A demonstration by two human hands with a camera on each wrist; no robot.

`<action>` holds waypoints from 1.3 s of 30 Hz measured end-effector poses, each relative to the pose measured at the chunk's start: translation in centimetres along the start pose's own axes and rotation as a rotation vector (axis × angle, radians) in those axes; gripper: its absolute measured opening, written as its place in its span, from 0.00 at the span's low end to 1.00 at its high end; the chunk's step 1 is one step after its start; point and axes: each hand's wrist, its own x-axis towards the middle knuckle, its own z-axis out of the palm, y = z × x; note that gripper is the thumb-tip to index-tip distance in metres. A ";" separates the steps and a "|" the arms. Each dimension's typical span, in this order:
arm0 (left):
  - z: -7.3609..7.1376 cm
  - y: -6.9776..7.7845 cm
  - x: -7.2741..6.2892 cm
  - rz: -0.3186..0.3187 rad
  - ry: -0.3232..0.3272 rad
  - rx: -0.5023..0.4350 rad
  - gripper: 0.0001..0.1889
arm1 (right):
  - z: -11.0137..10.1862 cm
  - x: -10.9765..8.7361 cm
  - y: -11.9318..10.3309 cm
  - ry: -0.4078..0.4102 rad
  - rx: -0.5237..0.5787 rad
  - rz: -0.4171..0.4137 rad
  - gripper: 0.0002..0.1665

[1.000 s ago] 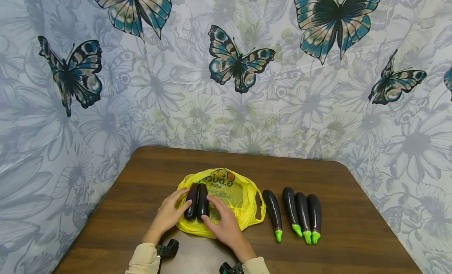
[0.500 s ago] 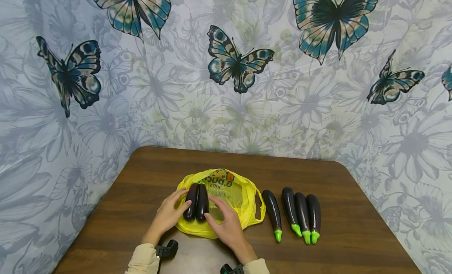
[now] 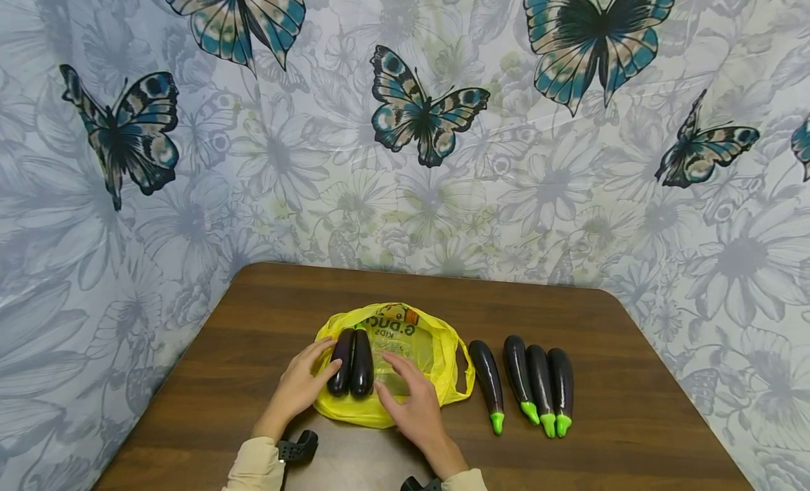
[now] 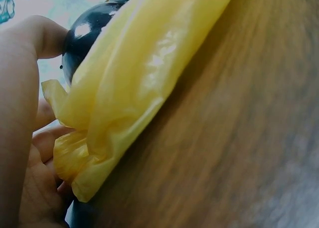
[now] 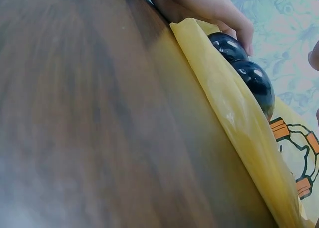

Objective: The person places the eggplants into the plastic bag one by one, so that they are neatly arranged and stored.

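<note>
Two glossy dark eggplants lie side by side in the mouth of a yellow plastic bag. My left hand holds the left eggplant, its thumb resting on the rounded end in the left wrist view; the other fingers are partly hidden behind the bag's edge. My right hand hovers over the bag's opening, fingers spread, apart from the eggplants, holding nothing. In the right wrist view both eggplant ends show above the bag's rim, with only bits of my right fingertips at the right edge.
Right of the bag lies a single eggplant with a green stem end. Beyond it, three more eggplants lie close together. Everything stands on a brown wooden table. Behind hangs a butterfly-patterned backdrop.
My right hand has drawn away from the right eggplant, moving a little to the right. My left hand keeps its place by the left eggplant. The view has shifted slightly.
</note>
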 end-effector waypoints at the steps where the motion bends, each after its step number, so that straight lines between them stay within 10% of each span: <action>1: 0.0 0.0 0.0 -0.003 -0.002 0.002 0.30 | -0.1 0.0 0.0 0.010 -0.005 -0.013 0.29; 39: -0.2 0.2 0.1 -0.014 -0.007 -0.018 0.30 | -3.8 -1.5 1.3 0.163 -0.027 -0.019 0.29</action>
